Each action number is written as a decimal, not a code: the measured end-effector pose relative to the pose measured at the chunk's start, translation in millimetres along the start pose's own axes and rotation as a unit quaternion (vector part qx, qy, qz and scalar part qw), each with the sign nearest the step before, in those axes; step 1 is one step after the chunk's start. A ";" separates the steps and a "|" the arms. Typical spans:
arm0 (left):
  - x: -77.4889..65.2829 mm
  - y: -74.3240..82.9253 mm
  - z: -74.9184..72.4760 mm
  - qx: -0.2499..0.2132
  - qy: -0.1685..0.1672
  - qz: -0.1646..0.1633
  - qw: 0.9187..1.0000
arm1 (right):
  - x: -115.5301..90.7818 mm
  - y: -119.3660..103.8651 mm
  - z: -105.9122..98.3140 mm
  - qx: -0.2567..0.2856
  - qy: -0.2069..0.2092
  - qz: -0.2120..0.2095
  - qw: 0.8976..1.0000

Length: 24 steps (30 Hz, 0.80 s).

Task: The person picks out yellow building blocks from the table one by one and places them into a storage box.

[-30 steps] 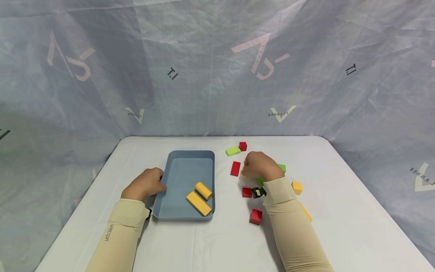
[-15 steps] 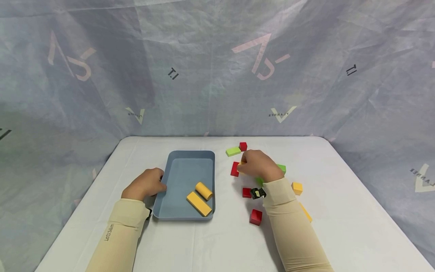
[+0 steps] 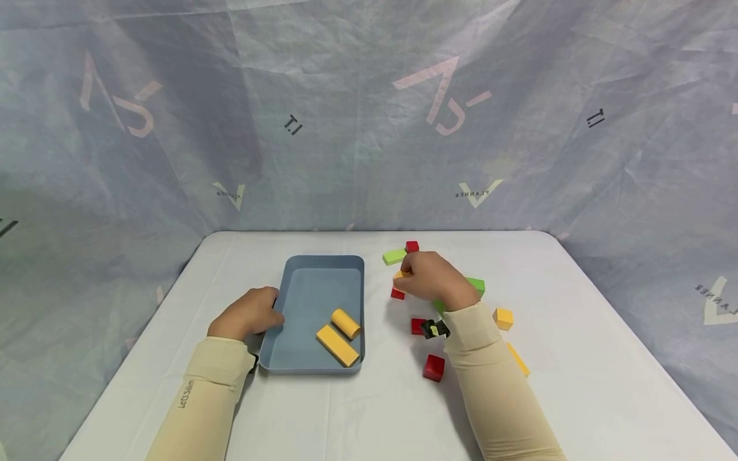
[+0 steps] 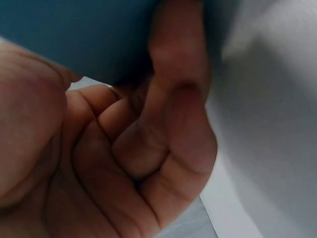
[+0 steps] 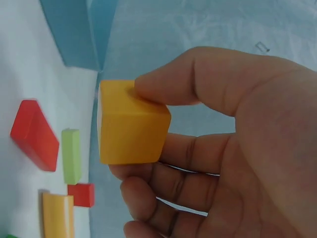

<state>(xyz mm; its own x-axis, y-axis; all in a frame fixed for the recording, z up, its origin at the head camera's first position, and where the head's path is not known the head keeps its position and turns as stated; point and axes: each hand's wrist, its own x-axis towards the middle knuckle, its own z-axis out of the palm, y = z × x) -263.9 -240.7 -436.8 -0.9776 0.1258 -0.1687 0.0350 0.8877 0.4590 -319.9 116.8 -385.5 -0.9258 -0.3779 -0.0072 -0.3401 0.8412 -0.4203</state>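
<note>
My left hand [image 3: 248, 314] grips the left wall of a blue-grey tray [image 3: 311, 288], thumb inside the rim; in the left wrist view, fingers [image 4: 178, 59] curl against the tray's outer side. A yellow rounded piece [image 3: 346, 324] and a yellow oblong block [image 3: 337, 346] lie in the tray's near right corner. To the right of the tray, my right hand [image 3: 435, 282] pinches a yellow block [image 5: 133, 126] between thumb and fingers, raised above the table. In the head view this block overlaps a red oblong block [image 3: 398, 294].
A light green block [image 3: 394, 257] and a red cube [image 3: 412, 246] lie at the back. Under the right arm are green blocks [image 3: 475, 286], a red block [image 3: 418, 326] and a red cube [image 3: 434, 368]. A yellow cube [image 3: 503, 318] and a yellow strip [image 3: 518, 359] lie farther right.
My right hand has lifted the yellow block and moved it slightly left and away from me, over the red oblong block. My left hand stays on the tray.
</note>
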 end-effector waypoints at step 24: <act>7.0 -5.5 6.0 0.022 -0.013 -0.008 1.000 | -6.5 -29.0 3.9 -0.010 0.018 -0.080 0.997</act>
<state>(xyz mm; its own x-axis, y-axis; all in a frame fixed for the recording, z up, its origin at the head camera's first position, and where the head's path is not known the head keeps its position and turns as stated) -269.7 -242.0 -445.8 -0.9725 0.1219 -0.1984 0.0285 0.9080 0.4180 -303.3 93.3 -376.7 -0.8652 -0.4930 0.0915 -0.4860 0.7794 -0.3955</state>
